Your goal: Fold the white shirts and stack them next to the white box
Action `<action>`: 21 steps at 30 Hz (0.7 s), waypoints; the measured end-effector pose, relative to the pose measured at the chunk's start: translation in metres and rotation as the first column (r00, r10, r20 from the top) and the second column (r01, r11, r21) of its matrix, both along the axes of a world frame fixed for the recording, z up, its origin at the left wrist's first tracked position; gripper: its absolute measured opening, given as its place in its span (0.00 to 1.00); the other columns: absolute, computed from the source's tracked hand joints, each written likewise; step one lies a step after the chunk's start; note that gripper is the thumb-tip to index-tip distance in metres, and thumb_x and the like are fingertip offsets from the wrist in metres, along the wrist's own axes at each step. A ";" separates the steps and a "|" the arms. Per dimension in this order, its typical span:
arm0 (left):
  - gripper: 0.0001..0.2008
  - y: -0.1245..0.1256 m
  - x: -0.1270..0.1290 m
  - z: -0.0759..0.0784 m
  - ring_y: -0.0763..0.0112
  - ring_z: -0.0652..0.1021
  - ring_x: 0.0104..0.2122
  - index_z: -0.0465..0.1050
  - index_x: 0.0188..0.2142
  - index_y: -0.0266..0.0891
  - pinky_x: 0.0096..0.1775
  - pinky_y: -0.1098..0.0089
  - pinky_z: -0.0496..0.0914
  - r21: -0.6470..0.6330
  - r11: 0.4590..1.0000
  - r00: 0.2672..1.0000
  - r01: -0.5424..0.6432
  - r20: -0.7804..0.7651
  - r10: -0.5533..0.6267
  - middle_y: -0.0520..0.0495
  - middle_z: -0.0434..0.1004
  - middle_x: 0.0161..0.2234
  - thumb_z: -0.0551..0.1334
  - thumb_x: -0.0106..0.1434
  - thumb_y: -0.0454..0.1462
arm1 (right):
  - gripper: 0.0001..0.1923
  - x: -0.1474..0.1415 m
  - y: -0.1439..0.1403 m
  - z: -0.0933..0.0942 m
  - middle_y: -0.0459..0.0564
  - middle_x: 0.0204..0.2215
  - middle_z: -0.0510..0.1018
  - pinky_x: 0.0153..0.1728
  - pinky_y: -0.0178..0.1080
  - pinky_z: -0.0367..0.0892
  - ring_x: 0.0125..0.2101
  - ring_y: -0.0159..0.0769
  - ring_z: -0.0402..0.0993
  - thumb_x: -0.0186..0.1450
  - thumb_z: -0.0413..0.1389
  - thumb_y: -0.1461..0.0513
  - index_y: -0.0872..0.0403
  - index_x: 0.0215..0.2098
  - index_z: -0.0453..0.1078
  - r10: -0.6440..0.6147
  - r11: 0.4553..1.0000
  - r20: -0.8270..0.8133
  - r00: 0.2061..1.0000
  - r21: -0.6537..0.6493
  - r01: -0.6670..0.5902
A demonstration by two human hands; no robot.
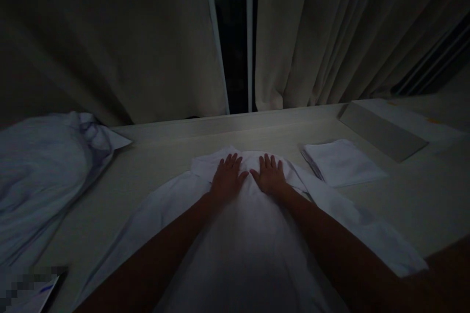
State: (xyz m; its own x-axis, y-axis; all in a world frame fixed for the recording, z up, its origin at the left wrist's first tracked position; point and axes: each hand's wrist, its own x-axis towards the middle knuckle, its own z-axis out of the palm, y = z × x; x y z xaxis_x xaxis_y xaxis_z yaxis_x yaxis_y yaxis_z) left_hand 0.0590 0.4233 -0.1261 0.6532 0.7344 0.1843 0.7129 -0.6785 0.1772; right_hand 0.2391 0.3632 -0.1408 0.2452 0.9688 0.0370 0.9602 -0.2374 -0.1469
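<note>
A white shirt (pixel 242 234) lies spread flat on a pale table (pixel 147 176), its collar end toward the far side and its sleeves stretching out left and right. My left hand (pixel 226 180) and my right hand (pixel 270 175) press flat on the shirt near the collar, side by side, fingers apart, thumbs almost touching. Neither hand grips anything. My forearms cover part of the shirt's body.
A folded white cloth (pixel 341 161) lies to the right of the shirt. A heap of white fabric (pixel 44 176) sits at the left. A flat grey board (pixel 382 129) rests at the far right. Beige curtains (pixel 330 34) hang behind the table. The room is dim.
</note>
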 end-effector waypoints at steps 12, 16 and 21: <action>0.44 -0.029 -0.204 -0.036 0.49 0.47 0.67 0.49 0.67 0.37 0.63 0.50 0.47 -0.070 0.951 0.942 -0.301 -0.175 0.286 0.33 0.42 0.68 0.46 0.60 0.62 | 0.42 -0.043 -0.054 0.024 0.51 0.69 0.41 0.61 0.61 0.33 0.67 0.56 0.32 0.64 0.34 0.35 0.45 0.69 0.44 0.308 0.943 -0.094 0.947 -0.100 -0.317; 0.48 0.016 -0.210 -0.035 0.49 0.42 0.67 0.44 0.68 0.39 0.63 0.52 0.45 -0.197 0.959 0.959 -0.205 -0.234 0.157 0.34 0.36 0.69 0.48 0.57 0.65 | 0.42 -0.048 -0.066 0.008 0.49 0.69 0.38 0.61 0.62 0.28 0.67 0.57 0.28 0.64 0.30 0.35 0.44 0.69 0.43 0.290 0.956 -0.037 0.956 -0.031 -0.291; 0.50 0.043 -0.205 -0.015 0.47 0.44 0.67 0.45 0.67 0.39 0.62 0.51 0.47 -0.255 0.954 0.966 -0.155 -0.240 0.093 0.33 0.36 0.68 0.53 0.55 0.65 | 0.44 -0.053 -0.059 0.004 0.53 0.69 0.36 0.60 0.64 0.27 0.66 0.59 0.27 0.64 0.30 0.35 0.47 0.70 0.41 0.231 0.972 -0.015 0.973 -0.037 -0.232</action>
State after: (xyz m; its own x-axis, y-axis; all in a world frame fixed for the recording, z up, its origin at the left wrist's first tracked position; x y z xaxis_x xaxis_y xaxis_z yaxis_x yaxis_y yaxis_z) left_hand -0.1463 0.4659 -0.1411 0.5551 0.8140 -0.1714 0.8306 -0.5310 0.1681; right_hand 0.1857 0.3041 -0.1373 0.0143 0.9999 -0.0027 0.9883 -0.0146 -0.1519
